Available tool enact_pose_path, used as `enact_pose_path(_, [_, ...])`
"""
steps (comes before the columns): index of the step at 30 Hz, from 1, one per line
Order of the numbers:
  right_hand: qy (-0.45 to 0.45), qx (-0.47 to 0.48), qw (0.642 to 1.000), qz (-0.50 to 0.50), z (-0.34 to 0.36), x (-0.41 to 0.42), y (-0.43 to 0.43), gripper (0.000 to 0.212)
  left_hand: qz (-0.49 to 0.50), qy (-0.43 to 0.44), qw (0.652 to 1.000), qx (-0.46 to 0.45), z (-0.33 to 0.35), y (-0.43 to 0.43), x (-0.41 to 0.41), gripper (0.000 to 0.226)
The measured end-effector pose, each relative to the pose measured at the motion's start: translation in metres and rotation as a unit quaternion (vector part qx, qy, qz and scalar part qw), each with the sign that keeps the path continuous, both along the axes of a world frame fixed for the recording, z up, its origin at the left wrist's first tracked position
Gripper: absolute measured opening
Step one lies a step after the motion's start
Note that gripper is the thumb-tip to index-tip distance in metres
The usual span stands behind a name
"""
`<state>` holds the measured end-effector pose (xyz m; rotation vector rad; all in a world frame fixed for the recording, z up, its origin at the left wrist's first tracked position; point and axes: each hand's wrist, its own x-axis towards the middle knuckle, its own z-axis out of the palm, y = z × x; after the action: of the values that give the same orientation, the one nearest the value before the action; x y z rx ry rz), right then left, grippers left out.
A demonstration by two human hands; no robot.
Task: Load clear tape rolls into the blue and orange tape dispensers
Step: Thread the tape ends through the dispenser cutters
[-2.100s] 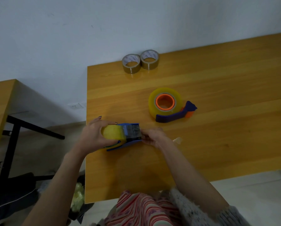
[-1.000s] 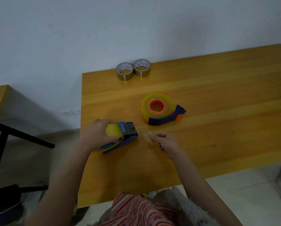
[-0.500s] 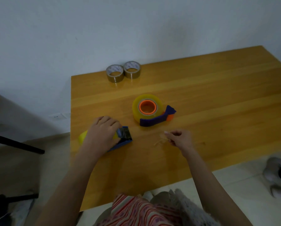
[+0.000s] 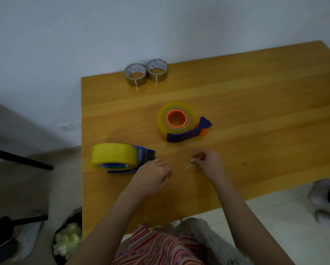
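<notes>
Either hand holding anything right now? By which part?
Right hand pinches a clear tape scrap by one end. Left hand sits beside the cutter end of the blue dispenser; any grip cannot be told.

Plain white wall (image 4: 160, 25) fills upper frame, light dim. Wooden table (image 4: 256, 88) spans centre to right. Pale floor (image 4: 275, 226) below; black furniture leg (image 4: 20, 159) at left.

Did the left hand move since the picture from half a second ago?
Yes. The left hand came off the tape roll of the blue dispenser and went right, away from the left edge of the table; it is now by the cutter end.
</notes>
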<state>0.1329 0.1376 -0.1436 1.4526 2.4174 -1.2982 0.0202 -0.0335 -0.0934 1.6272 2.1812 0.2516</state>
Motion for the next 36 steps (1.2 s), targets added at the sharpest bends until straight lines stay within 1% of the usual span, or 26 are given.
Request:
enact_pose_path(3, [-0.001,0.027,0.999,0.025,-0.002,-0.001,-0.001,0.013,0.021,-0.024,0.999,0.003,-0.004,-0.005,-0.007,0.023])
enact_pose_path(8, [-0.071,0.038,0.994,0.076,-0.006,-0.010,0.004,0.016,0.030,-0.044,0.999,-0.003,-0.006,-0.001,-0.006,0.024])
enact_pose_path(10, [-0.081,0.044,0.992,0.085,-0.006,-0.013,0.003,0.017,0.029,-0.054,0.998,-0.002,-0.006,0.001,-0.002,0.024])
enact_pose_path(13, [-0.079,0.059,0.991,0.088,-0.006,-0.014,0.002,0.016,0.042,-0.072,0.997,0.001,-0.007,0.005,0.004,0.025])
enact_pose_path(16, [-0.057,0.067,0.992,0.088,-0.004,-0.012,0.002,0.018,0.064,-0.085,0.994,-0.008,-0.008,0.011,0.010,0.027])
enact_pose_path(20, [-0.039,0.065,0.989,0.125,-0.003,-0.008,0.002,0.023,0.070,-0.104,0.992,-0.007,-0.008,0.019,0.016,0.026])
enact_pose_path(23, [-0.049,0.072,0.986,0.145,-0.005,-0.008,0.003,0.018,0.072,-0.118,0.990,-0.001,-0.011,0.017,0.017,0.025])
enact_pose_path(28, [-0.067,0.049,0.985,0.154,-0.003,-0.012,0.007,0.017,0.085,-0.141,0.986,-0.013,-0.018,0.010,0.017,0.027])
enact_pose_path(30, [-0.061,0.029,0.986,0.153,-0.001,-0.008,0.008,0.016,0.101,-0.155,0.983,0.003,-0.018,0.010,0.017,0.027])
enact_pose_path(33, [-0.039,-0.013,0.987,0.158,0.002,0.000,0.005,0.010,0.160,-0.186,0.968,0.061,-0.016,0.015,0.019,0.024])
enact_pose_path(36, [0.059,-0.053,0.988,0.131,0.021,-0.004,0.001,0.014,0.216,-0.210,0.945,0.124,-0.009,0.023,0.024,0.019])
